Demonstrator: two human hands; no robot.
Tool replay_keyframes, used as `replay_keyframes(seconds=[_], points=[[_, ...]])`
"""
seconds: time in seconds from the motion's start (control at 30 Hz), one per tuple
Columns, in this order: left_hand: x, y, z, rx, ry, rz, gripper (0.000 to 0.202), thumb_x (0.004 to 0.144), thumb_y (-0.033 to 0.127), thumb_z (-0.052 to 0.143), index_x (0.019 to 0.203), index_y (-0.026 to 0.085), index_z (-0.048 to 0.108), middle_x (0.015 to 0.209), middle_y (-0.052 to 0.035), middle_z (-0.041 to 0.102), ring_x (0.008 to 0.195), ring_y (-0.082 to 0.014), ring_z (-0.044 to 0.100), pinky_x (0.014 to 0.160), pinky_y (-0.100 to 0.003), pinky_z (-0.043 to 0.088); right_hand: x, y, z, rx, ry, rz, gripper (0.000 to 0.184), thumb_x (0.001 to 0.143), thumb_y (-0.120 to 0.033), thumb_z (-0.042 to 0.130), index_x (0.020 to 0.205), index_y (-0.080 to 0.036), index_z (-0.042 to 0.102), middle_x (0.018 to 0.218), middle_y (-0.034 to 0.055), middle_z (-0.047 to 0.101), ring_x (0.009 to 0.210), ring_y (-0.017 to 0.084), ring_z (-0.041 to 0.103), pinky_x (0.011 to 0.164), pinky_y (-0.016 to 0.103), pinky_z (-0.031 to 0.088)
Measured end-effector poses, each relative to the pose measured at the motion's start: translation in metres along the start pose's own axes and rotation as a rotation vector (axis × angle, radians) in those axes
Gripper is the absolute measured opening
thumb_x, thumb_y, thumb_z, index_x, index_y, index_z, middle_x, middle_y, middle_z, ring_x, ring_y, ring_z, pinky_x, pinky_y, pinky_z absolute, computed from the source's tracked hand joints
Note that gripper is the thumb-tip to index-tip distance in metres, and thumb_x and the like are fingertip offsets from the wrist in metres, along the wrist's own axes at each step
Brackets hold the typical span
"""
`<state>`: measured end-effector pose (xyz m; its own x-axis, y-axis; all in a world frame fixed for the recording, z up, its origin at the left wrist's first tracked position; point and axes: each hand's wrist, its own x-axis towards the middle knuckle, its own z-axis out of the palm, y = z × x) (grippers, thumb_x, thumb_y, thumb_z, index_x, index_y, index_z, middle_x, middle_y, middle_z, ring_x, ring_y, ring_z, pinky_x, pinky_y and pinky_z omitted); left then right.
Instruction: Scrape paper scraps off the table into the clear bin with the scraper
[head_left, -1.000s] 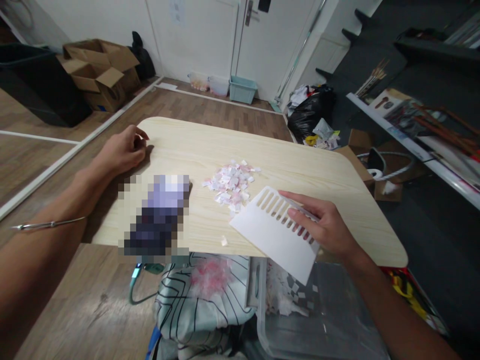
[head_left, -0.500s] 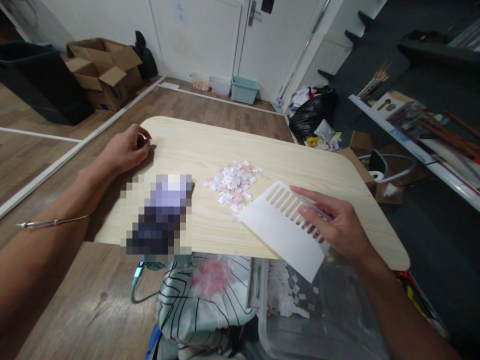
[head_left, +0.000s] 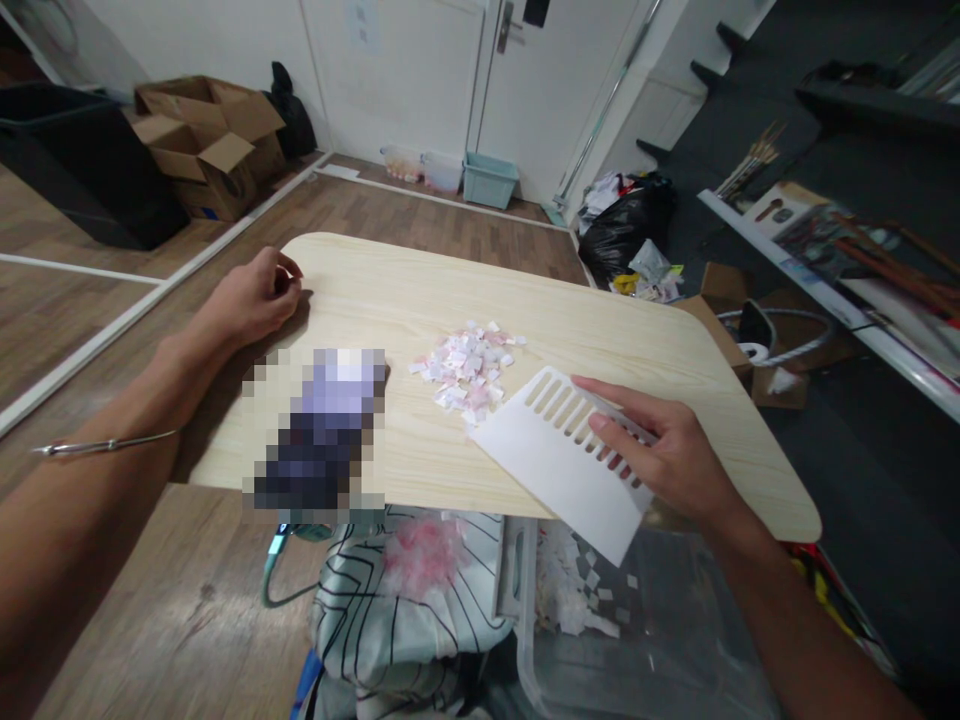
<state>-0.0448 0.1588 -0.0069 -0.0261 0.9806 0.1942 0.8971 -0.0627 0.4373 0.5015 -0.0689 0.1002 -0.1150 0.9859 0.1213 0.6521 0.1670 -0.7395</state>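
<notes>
In my right hand (head_left: 675, 455) is a white plastic scraper (head_left: 559, 475) with a row of slots along its grip side. My fingers and thumb close over the slotted edge. The scraper's far left corner lies close to a pile of small white and pink paper bits (head_left: 469, 365) on the pale wooden table (head_left: 420, 285). My left hand (head_left: 259, 295) rests at the table's far left corner, fingers loosely curled in, with nothing seen in them. A phone-like object (head_left: 322, 430), blurred by pixels, lies on the table between my left forearm and the pile.
Below the table's near edge, a clear plastic bin (head_left: 645, 640) holds more paper bits. Beside it, pink and white shreds (head_left: 426, 555) lie on striped cloth (head_left: 360, 620). A cluttered shelf (head_left: 832, 280) stands right; a black bin (head_left: 90, 165) and cardboard boxes (head_left: 206, 150) are back left.
My right hand and the scraper have shifted slightly left, and the scraper's angle has changed a little. My left hand and the paper pile look the same.
</notes>
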Motion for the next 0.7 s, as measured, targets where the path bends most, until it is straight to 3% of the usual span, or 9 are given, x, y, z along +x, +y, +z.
replay_keyframes(seconds=[0.13,0.23,0.37,0.53,0.7], points=[[0.0,0.001,0.0,0.009,0.002,-0.001,0.056,0.113,0.048,0.063,0.153,0.011,0.076,0.103,-0.011,0.082,0.084,-0.0278,0.067,0.09,-0.044,0.057,-0.002,0.002,0.0,-0.008,-0.076,-0.061,0.044,0.112,-0.038,0.084,0.151,-0.026,0.101,0.15,0.0106,0.097,0.138,0.04,0.097,0.125,0.054,0.078],[-0.001,0.003,-0.002,-0.018,-0.006,-0.005,0.053,0.112,0.047,0.064,0.152,0.013,0.075,0.097,-0.0074,0.079,0.08,-0.0259,0.064,0.088,-0.042,0.056,-0.007,0.008,0.0,-0.006,-0.09,-0.106,0.043,0.115,-0.037,0.082,0.153,-0.028,0.1,0.152,0.0094,0.096,0.134,0.038,0.099,0.122,0.05,0.079],[-0.002,0.005,-0.003,-0.022,0.002,-0.003,0.055,0.111,0.046,0.065,0.153,0.011,0.077,0.104,-0.0103,0.081,0.087,-0.0269,0.066,0.093,-0.043,0.057,-0.01,0.015,0.001,-0.019,-0.036,-0.142,0.042,0.117,-0.038,0.082,0.154,-0.03,0.1,0.15,0.0092,0.097,0.132,0.037,0.099,0.118,0.048,0.081],[-0.002,0.005,-0.003,-0.018,-0.001,-0.008,0.055,0.111,0.047,0.064,0.152,0.012,0.077,0.104,-0.0096,0.079,0.086,-0.0264,0.064,0.091,-0.043,0.055,-0.018,0.013,0.003,0.0,-0.091,-0.188,0.041,0.117,-0.034,0.082,0.154,-0.031,0.1,0.15,0.0098,0.096,0.133,0.037,0.099,0.119,0.045,0.08],[-0.003,0.006,-0.006,-0.016,-0.026,0.031,0.056,0.108,0.047,0.062,0.15,0.011,0.075,0.099,-0.0078,0.077,0.082,-0.0264,0.061,0.087,-0.043,0.053,-0.029,0.011,0.012,0.012,-0.029,-0.102,0.043,0.117,-0.036,0.082,0.156,-0.027,0.098,0.154,0.0132,0.094,0.142,0.04,0.096,0.126,0.051,0.077]])
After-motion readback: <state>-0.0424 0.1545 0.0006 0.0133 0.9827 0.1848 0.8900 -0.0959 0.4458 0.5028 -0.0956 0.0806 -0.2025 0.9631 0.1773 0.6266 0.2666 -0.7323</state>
